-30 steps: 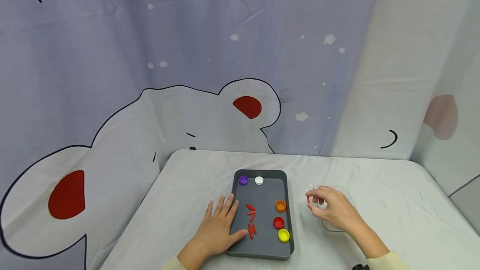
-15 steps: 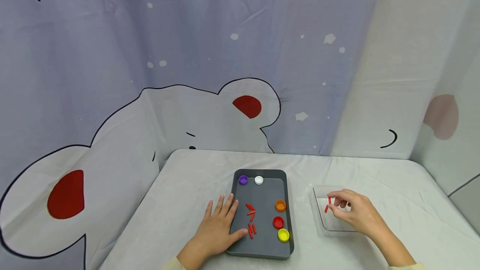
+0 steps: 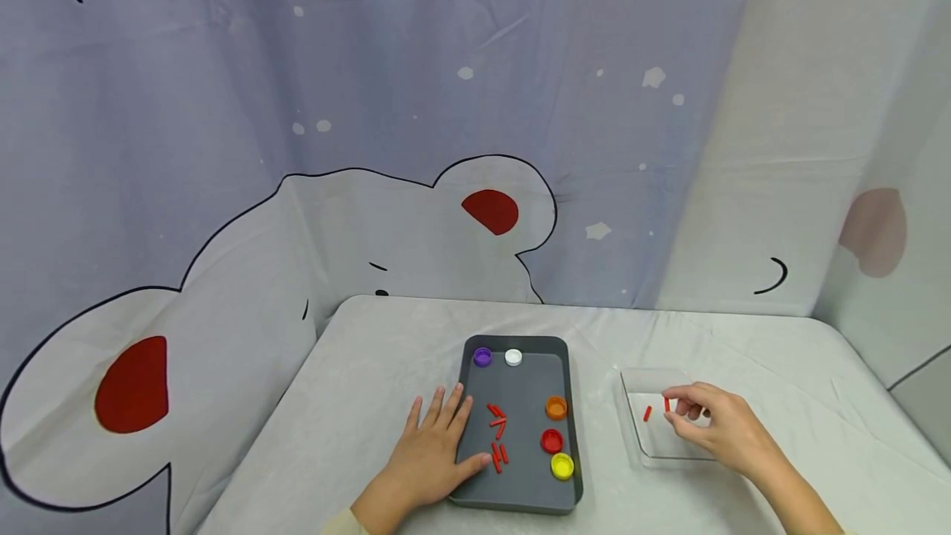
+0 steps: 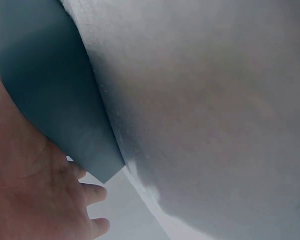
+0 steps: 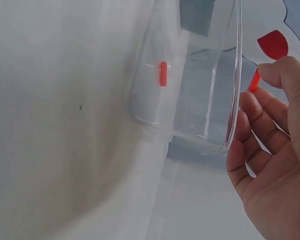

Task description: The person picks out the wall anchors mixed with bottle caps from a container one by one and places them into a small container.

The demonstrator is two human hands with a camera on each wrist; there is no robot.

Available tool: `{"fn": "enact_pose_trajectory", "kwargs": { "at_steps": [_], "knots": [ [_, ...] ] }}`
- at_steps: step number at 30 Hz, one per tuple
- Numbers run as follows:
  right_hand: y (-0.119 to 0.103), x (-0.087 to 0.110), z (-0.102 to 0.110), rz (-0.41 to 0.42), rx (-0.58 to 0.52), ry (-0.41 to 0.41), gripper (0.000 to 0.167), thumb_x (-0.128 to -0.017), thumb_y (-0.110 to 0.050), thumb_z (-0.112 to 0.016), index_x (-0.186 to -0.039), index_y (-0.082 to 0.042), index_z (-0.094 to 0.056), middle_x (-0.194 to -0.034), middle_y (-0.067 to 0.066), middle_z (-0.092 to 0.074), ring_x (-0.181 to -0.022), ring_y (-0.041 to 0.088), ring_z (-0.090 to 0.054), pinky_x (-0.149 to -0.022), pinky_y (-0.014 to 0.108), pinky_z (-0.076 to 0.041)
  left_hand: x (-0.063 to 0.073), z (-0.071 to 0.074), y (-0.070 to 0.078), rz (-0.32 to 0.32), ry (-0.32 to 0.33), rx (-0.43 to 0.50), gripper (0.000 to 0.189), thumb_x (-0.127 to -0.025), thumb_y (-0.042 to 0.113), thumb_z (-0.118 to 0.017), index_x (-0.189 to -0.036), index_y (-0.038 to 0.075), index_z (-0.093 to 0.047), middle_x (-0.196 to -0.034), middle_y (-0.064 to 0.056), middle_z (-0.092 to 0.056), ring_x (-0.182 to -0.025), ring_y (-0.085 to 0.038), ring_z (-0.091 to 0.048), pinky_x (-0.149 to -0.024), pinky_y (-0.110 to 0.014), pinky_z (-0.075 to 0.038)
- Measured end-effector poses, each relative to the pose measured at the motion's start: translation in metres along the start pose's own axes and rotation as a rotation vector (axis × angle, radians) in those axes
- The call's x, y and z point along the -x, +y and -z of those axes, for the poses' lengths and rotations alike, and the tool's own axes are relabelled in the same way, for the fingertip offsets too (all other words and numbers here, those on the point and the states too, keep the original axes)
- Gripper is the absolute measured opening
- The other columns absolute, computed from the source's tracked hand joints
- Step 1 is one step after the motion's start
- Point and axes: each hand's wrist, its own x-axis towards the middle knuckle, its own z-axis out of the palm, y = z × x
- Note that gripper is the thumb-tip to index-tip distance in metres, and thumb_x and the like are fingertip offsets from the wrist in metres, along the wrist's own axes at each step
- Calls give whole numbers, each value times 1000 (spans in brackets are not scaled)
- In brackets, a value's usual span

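Between thumb and index finger, my right hand (image 3: 716, 423) pinches a small red stick (image 5: 254, 80) above a clear plastic box (image 3: 657, 451). Another red stick (image 3: 647, 414) lies on the box's floor, left of the hand. My left hand (image 3: 427, 456) lies with fingers spread on the left rim of a grey tray (image 3: 520, 492); its thumb reaches over the tray. Beside that thumb are several loose red sticks (image 3: 498, 421) in two small groups. The right wrist view shows the right hand (image 5: 275, 160) just outside or over the box wall; which, I cannot tell.
Along the tray's right side sit an orange cap (image 3: 555, 408), a red cap (image 3: 551, 441) and a yellow cap (image 3: 562, 466). A purple cap (image 3: 483, 357) and a white cap (image 3: 513, 357) are at its far end. White cloth (image 3: 386, 353) covers the table.
My right hand has moved right, from the box's left edge to over it, still pinching a red stick. The stick lying in the box has come into view. My left hand stays put.
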Motion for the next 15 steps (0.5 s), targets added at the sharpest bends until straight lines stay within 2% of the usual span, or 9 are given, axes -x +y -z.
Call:
{"fn": "enact_pose_trajectory", "kwargs": {
  "at_steps": [9,15],
  "knots": [
    [3,3,3,-35,7,-47,32,-73,1,-84,-101,-14,-77,-78,-24,-57,-71,1,-55,-64,16,-44,0,-2,-1,1,5,-11,90,-94,73,-45,-157,9,-38,-166,-11,-27,-152,-40,-23,-120,-63,-15],
    [1,1,2,-23,0,-56,30,-74,0,-84,-100,-13,-77,-77,-25,-58,-70,-1,-55,-64,18,-46,0,0,0,-4,3,4,88,-95,71,-47,-157,8,-39,-166,-12,-28,-152,-41,-23,-119,-64,-14]
  ]
}}
